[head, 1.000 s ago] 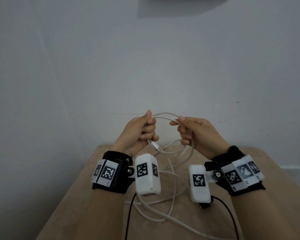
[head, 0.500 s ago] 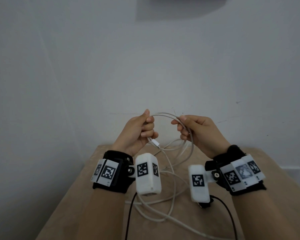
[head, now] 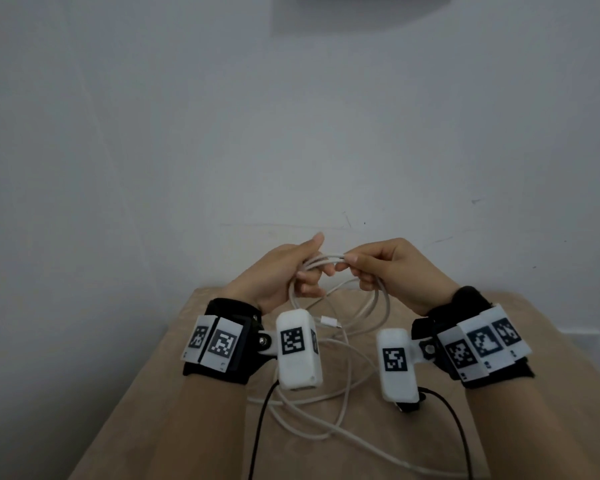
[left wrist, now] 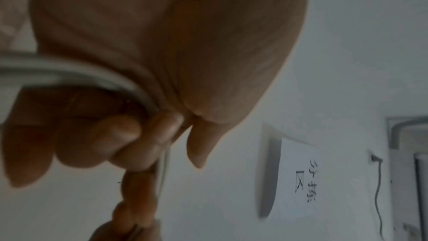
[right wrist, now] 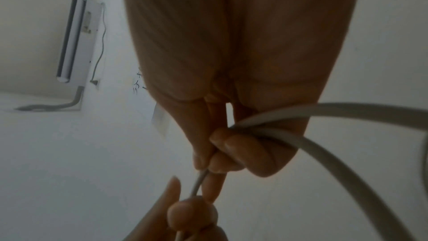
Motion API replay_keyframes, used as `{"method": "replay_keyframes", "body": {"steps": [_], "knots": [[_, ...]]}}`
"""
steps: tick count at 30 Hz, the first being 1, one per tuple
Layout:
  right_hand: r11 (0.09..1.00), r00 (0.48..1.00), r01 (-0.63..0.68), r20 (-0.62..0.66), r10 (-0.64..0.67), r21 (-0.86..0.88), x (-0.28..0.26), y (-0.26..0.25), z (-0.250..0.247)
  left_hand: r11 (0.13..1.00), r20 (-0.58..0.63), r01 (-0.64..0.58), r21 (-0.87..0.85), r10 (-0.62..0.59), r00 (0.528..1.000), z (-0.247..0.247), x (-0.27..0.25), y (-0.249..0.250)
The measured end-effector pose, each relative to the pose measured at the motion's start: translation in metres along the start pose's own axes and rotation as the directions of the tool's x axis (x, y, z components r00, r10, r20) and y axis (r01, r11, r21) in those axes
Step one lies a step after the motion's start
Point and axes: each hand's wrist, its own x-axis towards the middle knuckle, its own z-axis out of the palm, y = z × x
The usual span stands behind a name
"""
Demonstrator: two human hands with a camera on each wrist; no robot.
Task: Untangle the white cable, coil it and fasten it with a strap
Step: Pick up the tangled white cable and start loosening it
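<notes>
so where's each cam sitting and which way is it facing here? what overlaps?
Head: worn on the head, facing forward and down at a wall and tan table; shows both forearms, left hand and right hand gripping the white cable.
Left wrist: under the left palm, facing along the fingers up toward a wall sign.
Right wrist: under the right palm, facing along the fingers toward the air conditioner.
Shared: both wrist views show the cable and the sign.
</notes>
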Motion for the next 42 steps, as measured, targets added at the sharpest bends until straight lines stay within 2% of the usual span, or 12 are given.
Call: {"method": "replay_keyframes", "body": {"steps": [3,6,13,19,22,29,36,39,42], "knots": [[0.999,1.0,-0.003,0.008,0.004,-0.048,0.0,0.0,0.005,0.996,0.022,-0.005,0.085,0.003,1.0,0.003,0.0,-0.002],[1.0,1.0,0.0,-0.021,0.0,-0.001,0.002,0.0,0.008,0.999,0.002,-0.04,0.037,0.04,0.999,0.001,0.001,-0.003],[0.959,0.999,-0.011,-0.026,0.019,0.284,0.002,0.002,0.005,0.965,-0.116,-0.136,-0.223,0.113,0.987,-0.007,-0.001,0.004],[0.97,0.995,0.041,-0.093,-0.019,0.24,0.002,0.003,0.006,0.899,-0.116,-0.133,-0.417,0.093,0.989,-0.008,0.0,0.004],[0.973,0.993,0.055,-0.118,-0.029,0.223,0.002,0.001,0.004,0.917,-0.108,-0.125,-0.379,0.09,0.99,-0.008,-0.001,0.003],[0.995,0.993,0.038,-0.113,-0.028,0.087,-0.003,-0.008,0.0,0.985,-0.049,-0.057,-0.16,0.05,0.998,-0.015,-0.004,0.001],[0.979,0.999,0.039,-0.014,-0.043,-0.198,-0.004,-0.014,0.006,0.99,0.019,-0.029,0.139,0.027,0.999,-0.002,-0.008,0.006],[0.977,0.998,0.06,-0.023,-0.066,-0.206,-0.004,-0.017,0.008,0.994,0.039,-0.006,0.112,0.001,0.999,0.001,-0.008,0.007],[0.989,0.994,0.091,-0.054,-0.098,-0.116,-0.003,-0.016,0.011,0.999,0.023,-0.052,0.016,0.052,0.998,0.002,-0.006,0.007]]}}
